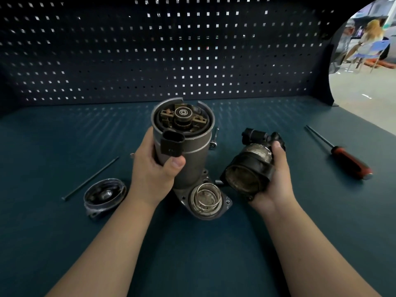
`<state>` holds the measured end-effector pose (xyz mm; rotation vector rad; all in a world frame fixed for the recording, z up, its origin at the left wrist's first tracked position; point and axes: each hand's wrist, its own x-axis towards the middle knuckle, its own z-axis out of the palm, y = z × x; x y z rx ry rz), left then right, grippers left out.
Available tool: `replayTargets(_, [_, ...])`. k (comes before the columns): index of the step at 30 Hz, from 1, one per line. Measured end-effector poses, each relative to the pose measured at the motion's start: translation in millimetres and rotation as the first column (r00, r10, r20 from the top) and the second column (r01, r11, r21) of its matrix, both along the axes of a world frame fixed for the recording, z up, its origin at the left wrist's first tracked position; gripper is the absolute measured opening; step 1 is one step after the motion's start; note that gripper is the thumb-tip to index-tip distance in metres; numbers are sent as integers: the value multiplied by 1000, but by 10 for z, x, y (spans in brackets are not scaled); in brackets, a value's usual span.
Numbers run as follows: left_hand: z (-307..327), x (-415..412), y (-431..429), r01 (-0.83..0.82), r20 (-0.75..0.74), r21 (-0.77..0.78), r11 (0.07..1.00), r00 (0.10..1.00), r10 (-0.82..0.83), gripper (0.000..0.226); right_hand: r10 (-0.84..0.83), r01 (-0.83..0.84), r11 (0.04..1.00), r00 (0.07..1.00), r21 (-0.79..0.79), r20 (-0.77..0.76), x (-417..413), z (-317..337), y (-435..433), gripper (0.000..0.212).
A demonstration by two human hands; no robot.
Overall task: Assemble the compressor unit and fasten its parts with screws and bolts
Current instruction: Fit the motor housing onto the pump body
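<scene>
Left grip (153, 170) on housing (192, 155), right grip (276, 181) on probable cylinder (246, 166); screwdriver (347, 159) apart.

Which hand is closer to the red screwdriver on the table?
Right. The right hand, holding a black part, sits left of the screwdriver; the left hand grips the grey cylinder farther away.
</scene>
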<state>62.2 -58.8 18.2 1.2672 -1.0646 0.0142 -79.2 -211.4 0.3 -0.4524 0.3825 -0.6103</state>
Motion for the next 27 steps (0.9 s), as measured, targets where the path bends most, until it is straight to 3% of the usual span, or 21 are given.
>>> replayTargets(5, [-44,45,-14,-23,1,-32,999,1000,23,91,37,-42,991,999,124,39,1,33,7,58])
replayTargets(13, [-41,77,-19,-48,31,-26,999,998,49,104,9,-18,991,998,134,66,46,79,-57,42])
replayTargets(18, [4,58,-22,-46,-12,-20,999,999,46,86,69,-65,995,996,69,-61,30,72,-18,38])
replayTargets(21, [40,47,-32,-69,0,-7,998,998,69,75,45,-45,995,999,92,4,21,80,-16,43])
replayTargets(24, [50,43,-47,-86,-1,-13,996,996,86,70,40,-45,997,996,66,79,8,109,8,65])
replayTargets(27, [59,45,-56,-84,-31,-6,996,996,84,68,19,-23,999,997,49,74,4,130,20,61])
